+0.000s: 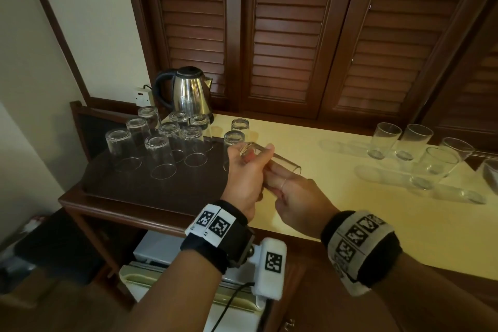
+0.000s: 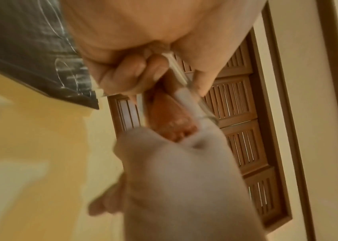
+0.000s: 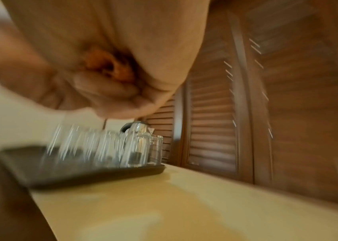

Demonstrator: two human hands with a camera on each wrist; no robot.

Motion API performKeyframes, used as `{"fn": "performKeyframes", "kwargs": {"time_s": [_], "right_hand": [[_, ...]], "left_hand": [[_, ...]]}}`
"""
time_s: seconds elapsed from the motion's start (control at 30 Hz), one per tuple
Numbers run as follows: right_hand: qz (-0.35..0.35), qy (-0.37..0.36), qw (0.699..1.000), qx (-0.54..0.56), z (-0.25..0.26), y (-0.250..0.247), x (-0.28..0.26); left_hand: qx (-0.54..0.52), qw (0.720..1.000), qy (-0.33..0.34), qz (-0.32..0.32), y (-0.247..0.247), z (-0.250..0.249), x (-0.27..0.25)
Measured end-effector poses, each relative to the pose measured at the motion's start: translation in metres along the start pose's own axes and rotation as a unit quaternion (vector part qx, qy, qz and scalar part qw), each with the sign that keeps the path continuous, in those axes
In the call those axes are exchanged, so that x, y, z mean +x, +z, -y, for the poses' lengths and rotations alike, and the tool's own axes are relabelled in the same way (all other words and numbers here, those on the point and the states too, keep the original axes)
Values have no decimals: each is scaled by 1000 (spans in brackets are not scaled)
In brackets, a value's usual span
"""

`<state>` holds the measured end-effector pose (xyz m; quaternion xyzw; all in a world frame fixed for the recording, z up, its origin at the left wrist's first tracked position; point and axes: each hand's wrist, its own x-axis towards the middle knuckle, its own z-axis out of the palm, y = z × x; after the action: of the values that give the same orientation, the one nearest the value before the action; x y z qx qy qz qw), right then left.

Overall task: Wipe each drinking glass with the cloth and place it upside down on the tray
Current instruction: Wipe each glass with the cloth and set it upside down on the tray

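Observation:
A clear drinking glass (image 1: 283, 163) (image 2: 184, 91) lies sideways in the air above the tray's right end. My left hand (image 1: 242, 178) (image 2: 133, 32) grips its thick base, with the mouth pointing right. My right hand (image 1: 296, 202) (image 2: 174, 171) (image 3: 102, 48) meets the glass at its open end, fingers curled against it, and some show through the glass wall. No cloth shows plainly in any view. The dark brown tray (image 1: 129, 186) (image 2: 19, 48) (image 3: 81, 172) carries several upside-down glasses (image 1: 159, 156) (image 3: 135, 151).
A steel kettle (image 1: 188, 91) stands behind the tray. Another upside-down glass (image 1: 239, 127) sits on the yellow top (image 1: 323, 210) just right of the tray. Several upright glasses (image 1: 385, 140) stand at the far right. Louvred wooden doors (image 1: 291, 35) close off the back.

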<state>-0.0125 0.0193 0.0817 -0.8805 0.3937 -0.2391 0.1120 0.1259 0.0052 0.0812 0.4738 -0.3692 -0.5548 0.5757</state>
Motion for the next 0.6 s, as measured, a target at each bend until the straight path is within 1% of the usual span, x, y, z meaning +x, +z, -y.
{"fn": "performKeyframes", "kwargs": {"time_s": [0.03,0.07,0.1,0.13,0.17,0.2,0.23,0.27,0.3,0.33,0.37,0.4,0.43,0.47,0.5,0.53,0.57,0.6], "right_hand": [[1,7,999,45,0,3,1],[-1,32,989,146,1,4,3],[-2,67,956,285,6,2,3],[16,101,905,413,11,-1,4],[26,133,854,502,14,-5,4],[26,147,837,527,14,-8,5],[23,140,860,490,11,-9,5],[14,113,914,389,8,-8,4],[9,73,968,240,5,-7,4],[16,35,996,83,4,-5,3],[22,16,1000,13,3,-2,1],[28,24,999,31,1,2,0],[29,58,990,128,2,3,1],[26,90,963,252,5,3,1],[37,108,920,375,7,0,-1],[44,132,865,482,8,-5,-2],[50,148,835,527,8,-9,-2],[47,144,850,504,7,-11,0]], "left_hand": [[-24,1000,11,-5,2,0,-2],[-50,998,26,-7,4,0,-4],[-73,996,42,-4,5,1,-3],[-90,994,54,3,5,1,-4],[-93,994,62,12,3,2,-3],[-77,995,62,16,2,2,-1],[-47,998,51,13,-1,4,1],[-14,999,30,6,-2,3,1],[9,1000,9,-3,-2,3,1],[15,1000,-4,-7,-2,3,1],[11,1000,-10,-6,-1,3,-1],[2,1000,-10,-4,1,4,-2],[-11,1000,-2,-5,2,6,-3],[-29,999,11,-9,4,9,-5],[-47,999,25,-11,5,11,-5],[-62,997,37,-11,5,12,-6],[-67,997,43,-7,3,11,-5],[-58,997,41,-2,2,9,-4]]}}
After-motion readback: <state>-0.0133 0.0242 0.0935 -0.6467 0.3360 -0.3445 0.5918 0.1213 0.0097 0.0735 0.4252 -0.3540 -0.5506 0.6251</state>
